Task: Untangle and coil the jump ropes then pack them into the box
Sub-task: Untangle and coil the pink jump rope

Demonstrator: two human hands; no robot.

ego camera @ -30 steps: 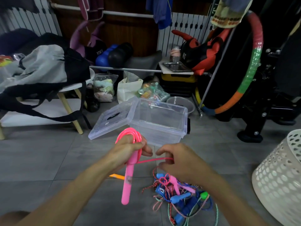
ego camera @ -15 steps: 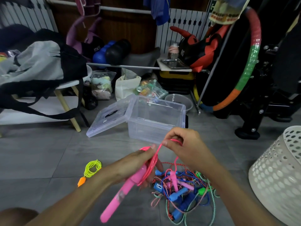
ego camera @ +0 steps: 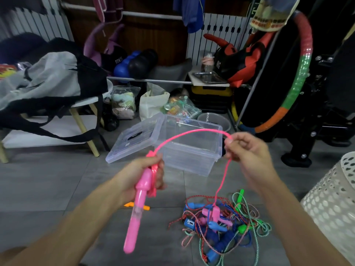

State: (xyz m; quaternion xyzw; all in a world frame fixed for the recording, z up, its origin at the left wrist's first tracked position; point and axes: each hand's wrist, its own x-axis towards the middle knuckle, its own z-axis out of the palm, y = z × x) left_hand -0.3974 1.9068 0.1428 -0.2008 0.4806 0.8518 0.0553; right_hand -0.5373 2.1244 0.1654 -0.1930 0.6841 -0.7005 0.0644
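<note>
Left hand: your left hand (ego camera: 146,169) is clenched around the top of the pink jump rope handle (ego camera: 138,204) together with the few coils of pink cord (ego camera: 192,132) already gathered against it; the handle hangs down and tilts toward you.
Right hand: your right hand (ego camera: 247,150) pinches the pink cord at the top of its arc, in front of the clear plastic box (ego camera: 192,156).
Where the rope runs: from your right hand the cord drops into the tangled rope pile (ego camera: 221,221) on the floor, where what looks like its second pink handle (ego camera: 216,212) sits among blue and green handles.
Box: it stands open on the floor behind your hands, its lid (ego camera: 134,139) leaning beside it; I see no rope inside it.
Snag risk: if you pull the next loop hard, the buried end may drag the whole pile along or tighten a knot in the braided cords.
Coil risk: the loops in your left hand are held by finger pressure only; loosen that grip and they probably spring open.
Uneven loops: a long arc like this one may give a coil too wide for the box.
Readable writing: "FITNESS" on the dark bag (ego camera: 117,58) at the back; "RKG", as far as I can read it, on the red-and-black bag (ego camera: 236,62). Nothing legible on the rope or box.
</note>
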